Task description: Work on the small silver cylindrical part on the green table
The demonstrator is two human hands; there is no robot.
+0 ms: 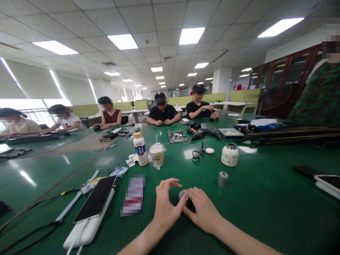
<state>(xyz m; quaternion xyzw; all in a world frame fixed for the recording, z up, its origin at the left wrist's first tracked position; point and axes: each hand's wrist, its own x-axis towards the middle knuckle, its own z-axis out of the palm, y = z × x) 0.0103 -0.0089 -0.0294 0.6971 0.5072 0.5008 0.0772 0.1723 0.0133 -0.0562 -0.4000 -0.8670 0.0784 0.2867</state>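
Here, toward the table's point(265, 205) near edge, the right hand point(204, 209) grips a small, round, silvery piece point(182, 193), left hand point(168, 202) spread.

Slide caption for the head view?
Left hand and right hand at a small round part over a green table, white jar beyond.

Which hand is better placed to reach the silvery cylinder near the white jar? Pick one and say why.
Likely the right hand: it is nearer the silvery cylinder, which stands on that side; the left hand is farther away.

A labelled bottle point(141, 152) stands beside a cup point(157, 156).
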